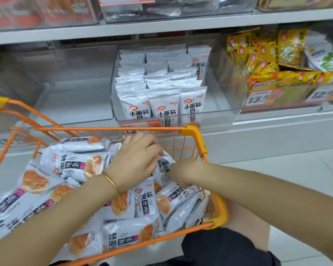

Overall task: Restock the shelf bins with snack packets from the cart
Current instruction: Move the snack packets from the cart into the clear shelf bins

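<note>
Well, both my hands are down in the cart point(194, 131), close together near its far right corner. The left hand point(136, 158) has its fingers curled over the top edge of one upright packet point(165, 165), pinching it; the right hand point(183, 173) lies just beside that packet with its fingers buried among the bags, so I cannot tell whether it grips anything. A thin gold bangle point(112, 182) rings my left wrist.

The cart is orange wire with thick orange plastic corners; it is heaped with snack packets point(75, 166). They are flat pillow-shaped pouches of glossy white film with crimped ends, black lettering, a purple strip and a picture of something round and orange; they lie every which way, some face up, some on edge.

Straight ahead on the grey metal shelf point(161, 25) stands a clear hard plastic bin point(227, 104) with rounded corners; matching white packets point(163, 83) stand upright in it in three neat rows running front to back. To its left is another clear bin point(75, 83), smooth-walled; to its right, crinkly yellow packets point(267, 54) lie jumbled in a third bin, with orange-and-white price tags point(258, 98) on its front. Pale glossy tiles point(296, 169) cover the floor.
</note>
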Demonstrator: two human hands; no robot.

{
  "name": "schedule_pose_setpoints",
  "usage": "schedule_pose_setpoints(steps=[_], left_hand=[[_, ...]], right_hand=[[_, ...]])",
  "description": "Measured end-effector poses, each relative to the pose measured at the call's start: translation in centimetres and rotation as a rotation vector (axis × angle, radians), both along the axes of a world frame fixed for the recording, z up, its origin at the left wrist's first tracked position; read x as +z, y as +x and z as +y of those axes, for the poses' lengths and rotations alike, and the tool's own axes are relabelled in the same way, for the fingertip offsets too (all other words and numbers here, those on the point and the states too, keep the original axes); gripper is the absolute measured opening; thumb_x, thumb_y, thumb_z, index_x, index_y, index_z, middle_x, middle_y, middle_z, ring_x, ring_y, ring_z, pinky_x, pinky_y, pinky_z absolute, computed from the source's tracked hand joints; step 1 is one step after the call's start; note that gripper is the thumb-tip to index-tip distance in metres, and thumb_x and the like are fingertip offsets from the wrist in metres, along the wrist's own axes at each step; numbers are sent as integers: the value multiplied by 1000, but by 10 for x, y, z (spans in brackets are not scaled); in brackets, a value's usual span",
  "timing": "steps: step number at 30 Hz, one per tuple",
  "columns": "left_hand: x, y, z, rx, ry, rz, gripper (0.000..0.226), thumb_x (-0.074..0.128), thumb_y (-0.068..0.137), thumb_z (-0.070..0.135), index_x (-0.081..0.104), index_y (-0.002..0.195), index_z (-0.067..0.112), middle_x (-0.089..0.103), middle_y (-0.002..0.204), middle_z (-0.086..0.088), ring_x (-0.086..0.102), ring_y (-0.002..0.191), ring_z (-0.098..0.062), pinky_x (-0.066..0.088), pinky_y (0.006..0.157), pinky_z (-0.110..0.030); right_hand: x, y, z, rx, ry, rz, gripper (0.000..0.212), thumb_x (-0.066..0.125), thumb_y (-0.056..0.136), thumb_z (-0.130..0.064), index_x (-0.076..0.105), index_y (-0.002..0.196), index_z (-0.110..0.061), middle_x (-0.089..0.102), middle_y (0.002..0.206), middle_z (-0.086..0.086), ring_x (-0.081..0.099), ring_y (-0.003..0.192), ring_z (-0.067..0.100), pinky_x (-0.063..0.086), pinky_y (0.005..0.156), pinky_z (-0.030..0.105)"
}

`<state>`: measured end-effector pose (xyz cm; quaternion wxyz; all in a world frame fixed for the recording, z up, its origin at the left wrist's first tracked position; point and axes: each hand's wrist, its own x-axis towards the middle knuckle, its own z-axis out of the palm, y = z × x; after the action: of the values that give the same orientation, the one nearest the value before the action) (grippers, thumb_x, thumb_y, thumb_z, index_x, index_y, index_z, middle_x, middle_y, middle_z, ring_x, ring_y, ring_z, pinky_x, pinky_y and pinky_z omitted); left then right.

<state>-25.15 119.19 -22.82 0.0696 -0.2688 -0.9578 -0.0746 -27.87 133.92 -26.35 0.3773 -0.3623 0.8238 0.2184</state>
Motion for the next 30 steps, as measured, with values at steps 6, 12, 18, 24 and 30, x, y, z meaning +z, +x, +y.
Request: schedule_pose_setpoints(steps=[6,12,18,24,30], left_hand=[[-6,3,2,50,70,-150,34,44,83,41,68,98,21,63,97,2,54,93,-25,45,79,-41],[9,-4,10,55,322,-689,34,68,82,30,58,113,17,63,113,0,62,98,-15,47,89,-30],[39,-29,32,142,707,-677,16,72,79,22,67,90,11,71,86,-1,66,75,-15,54,76,-39],[75,-71,83,234,1022,-651,23,51,95,20,61,75,15,63,68,-4,57,49,-7,47,49,-21],[74,-119,105,208,587,-153,31,42,96,28,66,92,9,61,95,-12,52,94,-24,38,84,-36]], right_hand=[[25,-11,9,-113,-272,1,3,55,90,-11,54,91,-8,45,74,1,44,69,21,33,54,30],[93,-21,43,-243,-759,61,13,61,89,-18,61,98,-9,45,75,-13,44,74,10,30,62,23],[116,-30,75,-883,-1403,33,11,58,92,-23,57,90,-13,65,81,5,64,74,21,53,65,30],[101,-42,97,-1140,-1543,-232,22,60,90,-21,60,111,-14,72,100,7,70,85,19,57,76,35],[102,-98,120,-1349,-1732,139,13,58,91,-8,64,102,-8,70,94,5,67,75,11,54,71,28]])
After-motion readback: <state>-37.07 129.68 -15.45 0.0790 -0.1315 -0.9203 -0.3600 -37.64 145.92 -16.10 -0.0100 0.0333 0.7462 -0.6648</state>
